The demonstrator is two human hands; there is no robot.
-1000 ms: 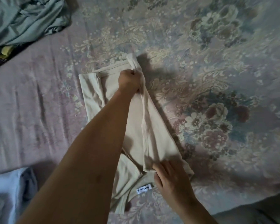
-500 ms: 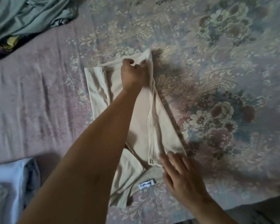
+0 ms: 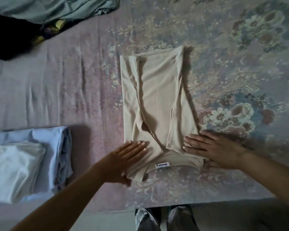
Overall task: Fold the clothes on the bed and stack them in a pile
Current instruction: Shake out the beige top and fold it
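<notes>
Lying near the bed's near edge, the beige garment point(image 3: 158, 104) is folded into a long strip with both sides turned in, and a small white label point(image 3: 162, 164) at its neckline carries dark print too blurred to read. The left hand point(image 3: 123, 161) rests flat on the near left corner, fingers straight and together, its thumb side tucked at the fabric's edge. The right hand point(image 3: 213, 150) presses the near right corner with fingers extended and slightly spread. A folded pile point(image 3: 23, 164) of white on pale blue sits to the left on the floral bedspread point(image 3: 240, 64).
</notes>
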